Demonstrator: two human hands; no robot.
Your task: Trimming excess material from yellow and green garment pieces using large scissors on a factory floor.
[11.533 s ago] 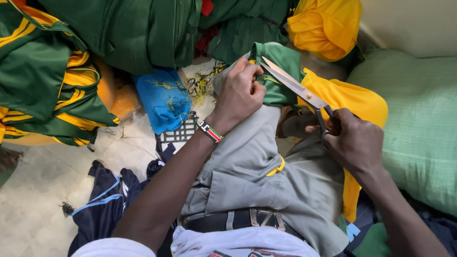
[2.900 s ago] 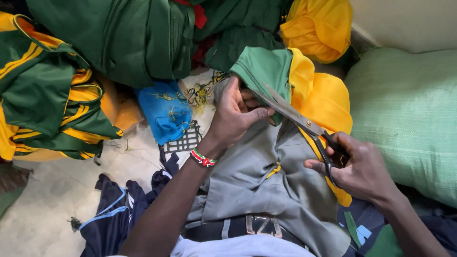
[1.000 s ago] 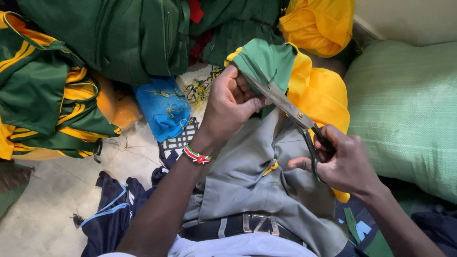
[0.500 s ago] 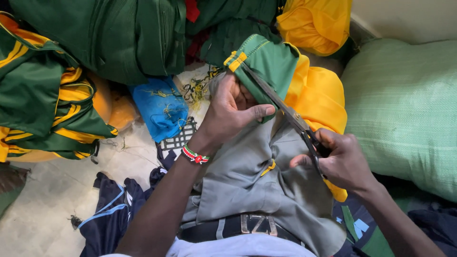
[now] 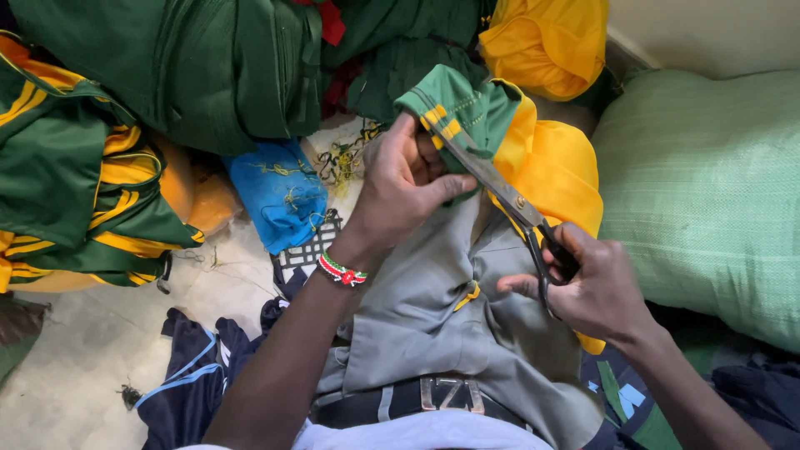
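Now our left hand pinches the green-and-yellow garment; our right hand grips scissors slanting up-left to it

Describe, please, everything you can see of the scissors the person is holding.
The scissors are a large pair with long, bare metal blades, a round pivot screw and dark handle loops. They lie slanted from upper left to lower right above the grey trousers. The right hand grips the handles, fingers through the loops. The blades look nearly closed, their tips at the yellow-trimmed edge of the green and yellow garment, which the left hand holds.
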